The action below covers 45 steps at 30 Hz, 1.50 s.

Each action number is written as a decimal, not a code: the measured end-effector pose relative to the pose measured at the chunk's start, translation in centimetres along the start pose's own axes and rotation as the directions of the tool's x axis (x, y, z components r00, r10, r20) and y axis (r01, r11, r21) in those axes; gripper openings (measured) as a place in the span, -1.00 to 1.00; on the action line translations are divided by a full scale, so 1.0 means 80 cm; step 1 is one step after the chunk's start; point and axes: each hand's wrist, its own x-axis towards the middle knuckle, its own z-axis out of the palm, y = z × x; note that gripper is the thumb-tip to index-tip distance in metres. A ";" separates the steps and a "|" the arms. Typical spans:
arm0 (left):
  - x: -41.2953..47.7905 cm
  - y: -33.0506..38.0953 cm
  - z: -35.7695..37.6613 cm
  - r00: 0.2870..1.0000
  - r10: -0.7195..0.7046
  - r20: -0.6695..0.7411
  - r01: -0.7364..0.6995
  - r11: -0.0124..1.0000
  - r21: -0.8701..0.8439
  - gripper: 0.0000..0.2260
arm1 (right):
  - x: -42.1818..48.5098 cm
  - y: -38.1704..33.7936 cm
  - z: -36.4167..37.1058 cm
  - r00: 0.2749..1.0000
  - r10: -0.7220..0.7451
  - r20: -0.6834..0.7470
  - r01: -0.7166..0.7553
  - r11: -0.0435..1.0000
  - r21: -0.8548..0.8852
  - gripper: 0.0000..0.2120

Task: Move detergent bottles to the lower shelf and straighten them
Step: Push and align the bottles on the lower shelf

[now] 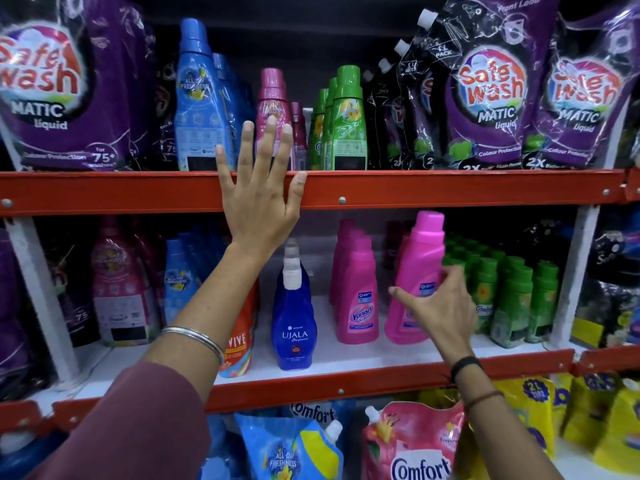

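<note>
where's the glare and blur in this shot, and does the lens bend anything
Head view: glare streaks the glossy Safe Wash pouches top right; the right hand and the pink Vanish bottle it grips are motion-smeared; the left hand is sharper; the wide lens bows the red shelf rail; shelf backs fall dark.

Vanish bottle [417,282] right of Vanish row [356,289], lower shelf [346,386]

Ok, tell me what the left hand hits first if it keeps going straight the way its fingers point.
Most likely the pink bottle on the upper shelf: the left hand is open, fingers pointing up toward it. Depth is unclear, so the blue bottle beside it is possible.
</note>
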 end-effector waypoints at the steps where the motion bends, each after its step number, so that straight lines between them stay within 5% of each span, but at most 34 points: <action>1: 0.000 0.000 0.000 1.000 0.000 -0.002 0.000 1.000 0.001 -0.50 | -0.007 -0.008 0.008 1.000 -0.010 0.021 0.010 1.000 0.006 -0.22; 21: 0.000 -0.001 0.003 1.000 0.007 -0.013 -0.007 1.000 -0.026 -0.52 | -0.060 -0.023 0.090 0.981 0.024 0.191 0.006 0.988 -0.156 -0.11; 25: -0.019 0.015 -0.013 1.000 0.007 -0.013 -0.010 0.971 -0.240 -0.54 | -0.061 -0.013 0.080 0.978 0.015 0.206 0.018 0.988 -0.153 -0.11; 28: -0.060 0.051 -0.028 1.000 0.009 0.025 0.005 0.863 -0.505 -0.55 | -0.059 0.001 0.070 0.972 0.041 0.233 -0.072 0.989 0.127 -0.22; 30: -0.098 0.076 -0.030 0.996 0.040 0.078 0.016 0.790 -0.613 -0.55 | -0.057 0.008 0.062 0.962 0.057 0.268 -0.168 0.895 0.412 -0.31; 33: -0.155 0.108 -0.021 0.977 0.024 0.212 0.136 0.697 -0.704 -0.56 | -0.059 0.015 0.053 0.935 0.077 0.347 -0.279 0.765 0.581 -0.41; 39: -0.232 0.152 0.000 0.807 -0.145 0.573 0.569 0.456 -0.685 -0.51 | -0.069 0.039 0.049 0.853 0.026 0.522 -0.372 0.731 0.572 0.08; 45: -0.248 0.170 0.007 0.550 -0.238 0.800 0.825 0.304 -0.477 -0.57 | -0.066 0.049 0.050 0.801 -0.003 0.598 -0.399 0.742 0.538 0.07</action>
